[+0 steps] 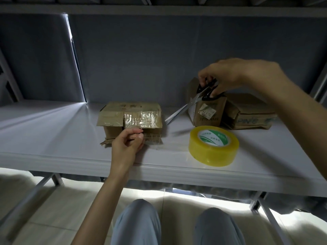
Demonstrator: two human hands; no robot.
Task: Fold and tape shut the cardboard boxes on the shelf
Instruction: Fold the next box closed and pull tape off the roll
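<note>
A storeroom: grey metal shelving [159, 167] stacked with cardboard parcels [247, 114].

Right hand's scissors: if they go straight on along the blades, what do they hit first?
Likely the right end of the taped cardboard box: the scissors in the right hand point down-left at it. Depth is unclear; they might meet the shelf first.
</note>
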